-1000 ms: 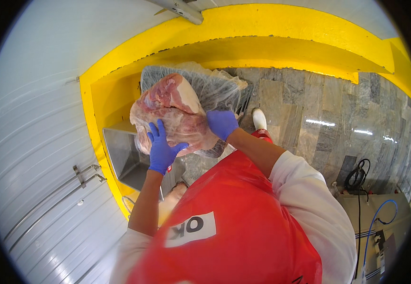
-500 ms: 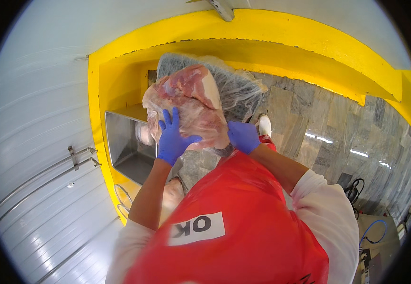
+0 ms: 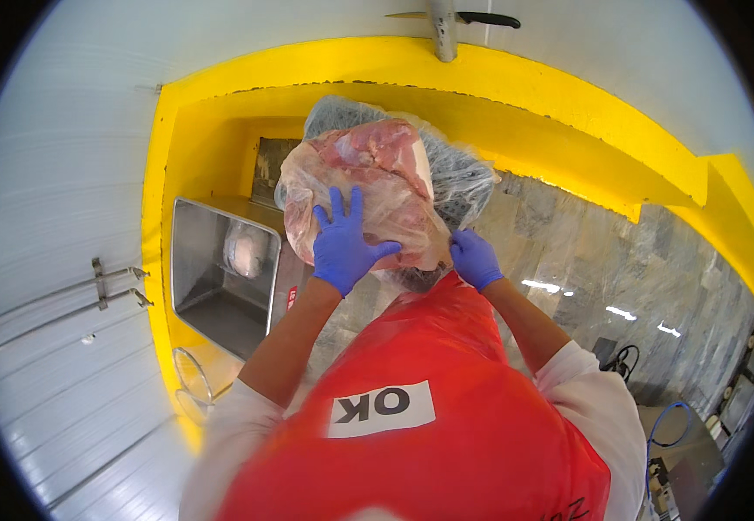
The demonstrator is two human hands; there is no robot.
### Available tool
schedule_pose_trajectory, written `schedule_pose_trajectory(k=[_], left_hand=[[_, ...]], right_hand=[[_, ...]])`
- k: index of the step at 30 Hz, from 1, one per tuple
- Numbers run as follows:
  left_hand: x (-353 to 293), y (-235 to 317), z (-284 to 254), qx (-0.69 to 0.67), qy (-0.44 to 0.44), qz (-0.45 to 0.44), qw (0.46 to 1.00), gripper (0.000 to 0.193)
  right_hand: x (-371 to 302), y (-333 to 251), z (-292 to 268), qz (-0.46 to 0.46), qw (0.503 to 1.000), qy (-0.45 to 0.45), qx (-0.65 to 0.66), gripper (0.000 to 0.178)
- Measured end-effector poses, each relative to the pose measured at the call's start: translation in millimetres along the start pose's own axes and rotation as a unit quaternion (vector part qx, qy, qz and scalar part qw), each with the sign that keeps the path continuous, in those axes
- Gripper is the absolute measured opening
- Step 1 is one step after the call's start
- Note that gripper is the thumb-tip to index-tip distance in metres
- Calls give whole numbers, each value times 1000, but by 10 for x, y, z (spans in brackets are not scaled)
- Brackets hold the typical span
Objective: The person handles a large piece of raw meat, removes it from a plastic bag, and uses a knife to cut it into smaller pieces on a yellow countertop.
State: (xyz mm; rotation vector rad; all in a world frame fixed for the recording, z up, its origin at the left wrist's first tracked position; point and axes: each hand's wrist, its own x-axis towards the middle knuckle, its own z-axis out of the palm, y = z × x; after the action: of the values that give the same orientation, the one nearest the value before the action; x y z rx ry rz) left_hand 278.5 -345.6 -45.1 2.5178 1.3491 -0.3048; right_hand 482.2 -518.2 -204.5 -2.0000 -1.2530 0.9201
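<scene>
A large raw cut of meat (image 3: 368,165), pink with a pale fat edge, rests on a dark bin (image 3: 333,111) lined with clear plastic film (image 3: 464,174). My left hand (image 3: 347,247), in a blue glove, lies on the near side of the meat with its fingers spread. At the meat's near right corner, my right hand (image 3: 476,259), also gloved in blue, has its fingers closed on the edge. Whether film is caught in that grip too cannot be made out. The meat's underside and the bin's inside are hidden.
To the left stands a steel tub (image 3: 225,304) with a pale piece of meat (image 3: 245,249) in it. A yellow ledge (image 3: 550,78) curves behind the bin. Above it, a black-handled knife (image 3: 490,18) is beside a metal post (image 3: 444,35). Cables (image 3: 627,358) lie right.
The view has shifted, bringing the knife and more of the steel tub into sight. My left hand stays spread on the meat, and my right hand still grips its corner.
</scene>
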Motion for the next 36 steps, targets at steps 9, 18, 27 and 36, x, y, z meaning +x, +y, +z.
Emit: schedule_pose_trajectory(k=[9, 18, 27, 36], left_hand=[[-478, -1186, 413, -96, 238, 32, 966, 66], [199, -1224, 76, -105, 193, -6, 976, 26], [529, -1373, 275, -110, 184, 35, 976, 23], [485, -1382, 192, -144, 190, -4, 971, 25]], right_hand=[[-9, 76, 91, 202, 867, 4, 456, 38], [-11, -571, 75, 261, 872, -39, 412, 64], [100, 28, 235, 127, 985, 24, 112, 50], [45, -7, 54, 149, 977, 34, -146, 28]])
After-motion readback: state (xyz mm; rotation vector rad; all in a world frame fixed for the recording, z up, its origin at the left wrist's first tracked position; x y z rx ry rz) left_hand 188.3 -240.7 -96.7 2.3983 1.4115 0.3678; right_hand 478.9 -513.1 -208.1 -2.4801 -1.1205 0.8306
